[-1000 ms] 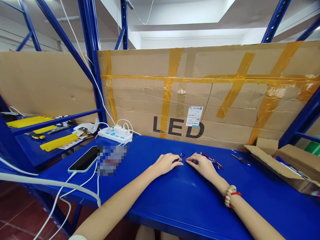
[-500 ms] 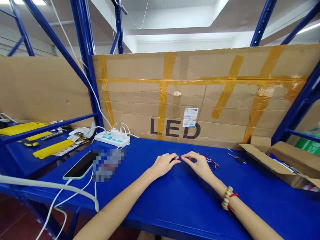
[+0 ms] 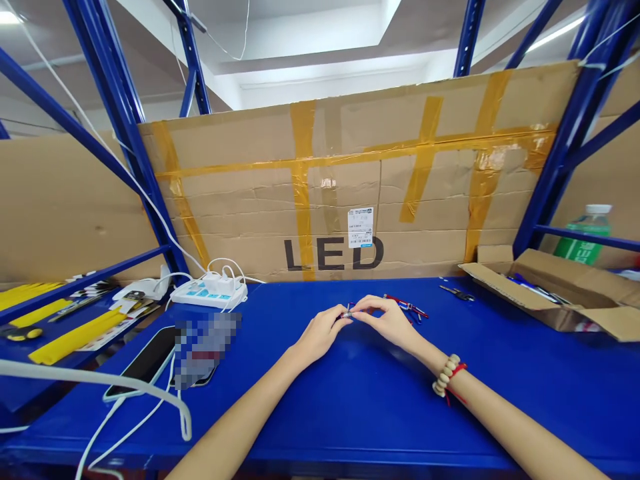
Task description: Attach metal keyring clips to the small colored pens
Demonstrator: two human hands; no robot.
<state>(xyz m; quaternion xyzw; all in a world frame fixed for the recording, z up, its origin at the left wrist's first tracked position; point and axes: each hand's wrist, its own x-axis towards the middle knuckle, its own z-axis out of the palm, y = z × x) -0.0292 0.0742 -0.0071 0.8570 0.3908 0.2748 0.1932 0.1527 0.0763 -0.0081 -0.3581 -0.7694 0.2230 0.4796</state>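
The left hand (image 3: pixel 320 335) pinches a small shiny piece (image 3: pixel 346 314) over the blue table (image 3: pixel 350 407); the right hand (image 3: pixel 389 322), finger and thumb nearly together, grips its other end. Its long axis seems to run left to right, pointing at the right hand, though fingers hide much. Red and blue parts (image 3: pixel 411 308) lie just beyond.

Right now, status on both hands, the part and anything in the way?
Left hand holds small part; right hand at it. Red and blue pieces close beside right hand. Scissors farther right, nothing visibly blocking.
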